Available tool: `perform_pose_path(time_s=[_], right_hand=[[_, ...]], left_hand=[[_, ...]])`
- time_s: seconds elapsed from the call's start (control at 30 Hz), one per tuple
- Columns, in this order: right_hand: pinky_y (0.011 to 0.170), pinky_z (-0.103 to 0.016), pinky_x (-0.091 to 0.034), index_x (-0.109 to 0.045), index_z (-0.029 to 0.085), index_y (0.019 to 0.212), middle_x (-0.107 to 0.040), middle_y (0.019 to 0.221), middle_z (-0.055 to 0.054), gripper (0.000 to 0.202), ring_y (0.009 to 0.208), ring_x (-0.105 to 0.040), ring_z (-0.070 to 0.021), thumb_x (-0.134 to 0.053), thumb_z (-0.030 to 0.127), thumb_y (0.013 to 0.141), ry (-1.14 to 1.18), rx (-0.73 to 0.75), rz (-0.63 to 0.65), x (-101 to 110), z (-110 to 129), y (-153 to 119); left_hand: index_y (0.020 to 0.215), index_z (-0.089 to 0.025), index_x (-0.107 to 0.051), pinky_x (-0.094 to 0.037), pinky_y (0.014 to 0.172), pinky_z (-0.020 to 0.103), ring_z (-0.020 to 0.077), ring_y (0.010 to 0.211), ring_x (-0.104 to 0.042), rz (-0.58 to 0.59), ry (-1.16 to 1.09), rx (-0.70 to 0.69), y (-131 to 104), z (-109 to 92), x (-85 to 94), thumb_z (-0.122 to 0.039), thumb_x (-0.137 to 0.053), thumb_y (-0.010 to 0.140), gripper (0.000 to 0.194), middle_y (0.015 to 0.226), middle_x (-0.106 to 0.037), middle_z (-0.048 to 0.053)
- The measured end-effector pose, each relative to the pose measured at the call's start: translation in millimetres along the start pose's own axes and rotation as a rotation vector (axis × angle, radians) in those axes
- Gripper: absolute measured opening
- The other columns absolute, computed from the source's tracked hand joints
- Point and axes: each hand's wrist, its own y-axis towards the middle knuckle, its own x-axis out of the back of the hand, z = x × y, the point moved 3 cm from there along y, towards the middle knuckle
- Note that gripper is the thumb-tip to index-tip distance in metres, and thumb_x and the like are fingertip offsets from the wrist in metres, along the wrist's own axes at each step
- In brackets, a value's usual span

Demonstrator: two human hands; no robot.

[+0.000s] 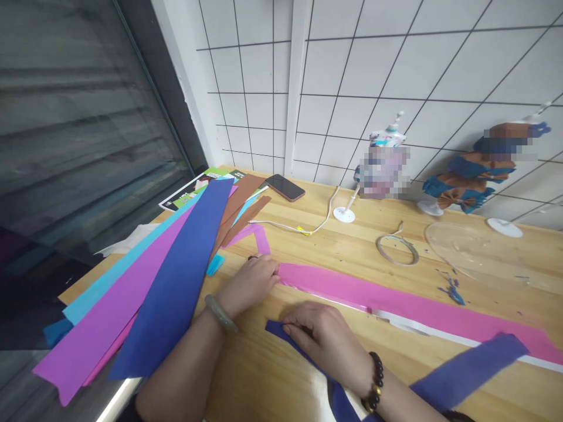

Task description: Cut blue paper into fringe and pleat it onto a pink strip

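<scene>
My left hand (259, 278), with a pale bangle at the wrist, is closed at the left end of a long pink strip (396, 299). The fingertips are partly hidden there. A white edge shows along the strip's near side. Just behind this hand lies a narrow, folded purple strip (263, 238). Nearer to me, my right hand (321, 328) pinches one end of a dark blue strip (466, 375) between thumb and fingers. That strip runs loosely under my right forearm and loops over the near edge of the pink strip at the right.
Blue, purple, light blue and brown strips are fanned out at the left (171, 287), overhanging the table edge. Farther back are a phone (285, 187), a white cable (281, 224) and a coiled wire (413, 258). Small dressed stands (343, 214) rise by the tiled wall. Blue scraps (453, 290) lie right.
</scene>
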Motion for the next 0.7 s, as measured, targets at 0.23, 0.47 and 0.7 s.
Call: perform_pose_path(time_s=[0.23, 0.47, 0.7], right_hand=[[0.068, -0.021, -0.04, -0.064, 0.023, 0.08, -0.066, 0.077, 0.003, 0.017, 0.073, -0.059, -0.011, -0.048, 0.021, 0.086, 0.019, 0.006, 0.017, 1.6, 0.2, 0.2], [0.07, -0.022, -0.04, -0.064, 0.023, 0.081, -0.067, 0.079, 0.002, 0.018, 0.075, -0.059, -0.0121, -0.046, 0.023, 0.087, 0.02, -0.006, 0.015, -1.1, -1.2, -1.2], [0.07, -0.023, -0.041, -0.063, 0.023, 0.08, -0.067, 0.08, 0.002, 0.019, 0.075, -0.059, -0.0123, -0.046, 0.024, 0.087, 0.019, -0.007, 0.015, -0.6, -2.0, -1.1]], left_hand=[[0.074, -0.017, -0.05, -0.036, 0.082, 0.03, 0.0165, 0.088, -0.05, -0.011, -0.094, 0.007, -0.9, 1.4, 2.7, -0.019, -0.037, 0.084, 0.016, 0.085, -0.056, 0.003], [0.067, -0.018, -0.047, -0.036, 0.076, 0.03, 0.0165, 0.079, -0.049, -0.042, -0.051, 0.039, 1.9, 3.2, -2.9, -0.021, -0.046, 0.079, 0.013, 0.077, -0.053, 0.002], [0.072, -0.018, -0.048, -0.036, 0.079, 0.031, 0.0177, 0.085, -0.049, -0.02, -0.023, -0.009, 0.8, 3.3, -3.4, -0.021, -0.044, 0.083, 0.012, 0.082, -0.054, 0.003]])
